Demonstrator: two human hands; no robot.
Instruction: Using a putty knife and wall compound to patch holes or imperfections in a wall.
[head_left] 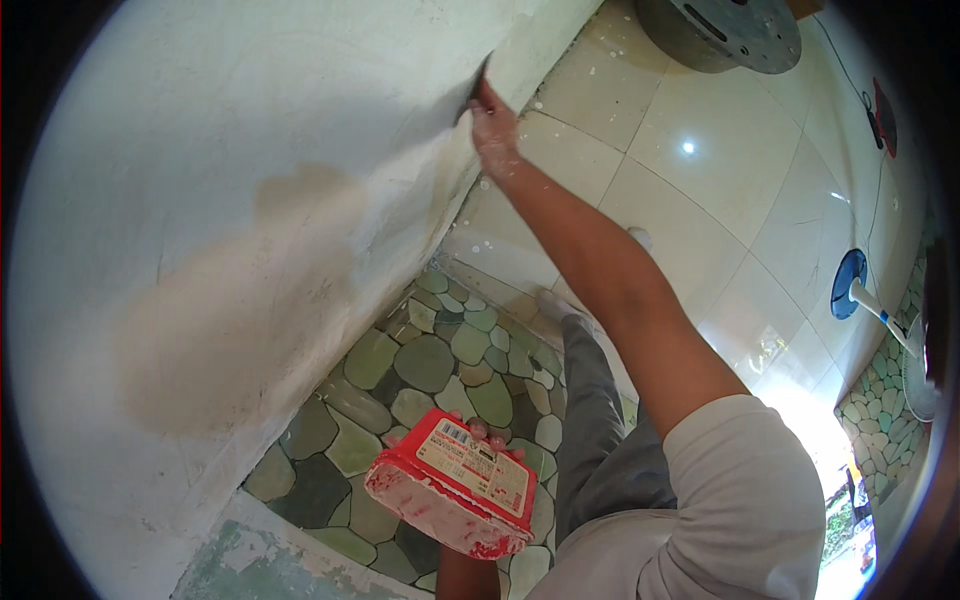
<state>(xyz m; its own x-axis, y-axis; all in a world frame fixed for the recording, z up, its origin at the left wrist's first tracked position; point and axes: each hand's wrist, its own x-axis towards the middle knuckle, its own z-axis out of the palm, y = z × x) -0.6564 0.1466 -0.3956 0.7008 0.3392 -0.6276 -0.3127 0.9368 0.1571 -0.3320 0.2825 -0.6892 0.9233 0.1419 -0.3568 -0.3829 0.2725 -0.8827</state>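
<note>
My left hand (485,434) grips a red plastic tub (470,475), its fingertips curled over the labelled side; the palm is hidden. White paste coats the tub's lower face and edges. Stretched out to the upper middle, my right hand (494,125) is closed on a flat scraper (480,82). Only a thin dark part of the scraper shows, pressed to the white wall (330,90). A damp-looking tan patch (250,300) spreads over the wall's lower part, left of the tub.
Green pebble-patterned tiles (423,362) lie beneath the tub. Beyond them stretch glossy cream floor tiles (690,180). A round grey metal object (720,35) stands at the top right. Farther right are a blue disc-shaped item (849,284) with a white handle and a thin cable.
</note>
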